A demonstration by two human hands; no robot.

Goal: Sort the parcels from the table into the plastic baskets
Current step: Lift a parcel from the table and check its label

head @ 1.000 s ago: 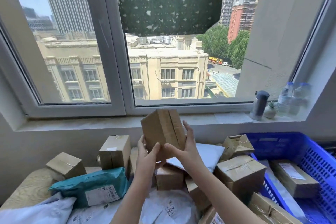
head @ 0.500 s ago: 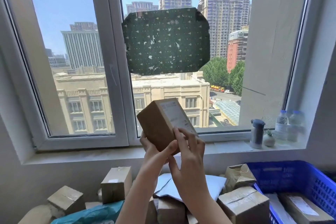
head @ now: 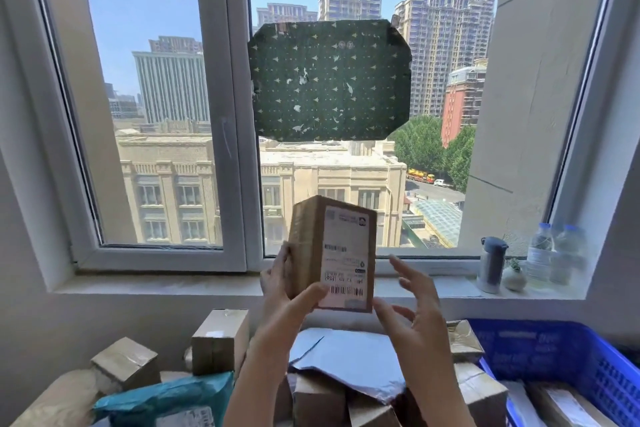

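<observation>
We hold one small cardboard parcel (head: 332,253) up in front of the window, just below the middle of our view. Its printed face is upright and turned towards us, which we take to be for reading the shipping label (head: 346,274) before choosing a basket. Our left hand (head: 278,288) does the carrying: its fingers wrap behind the parcel's 9 o'clock side and its thumb presses across the lower front. Our right hand (head: 417,319) waits at 4 o'clock of the parcel, fingers spread and loose, gripping nothing. Whether its thumb grazes the bottom corner we cannot tell. It looks ready to steady or take the parcel. The blue plastic basket (head: 519,350) sits at 4 o'clock of the view with labelled parcels already inside. The pile of unsorted parcels (head: 346,360) lies below at 6 o'clock, so the sorting seems far from finished.
</observation>
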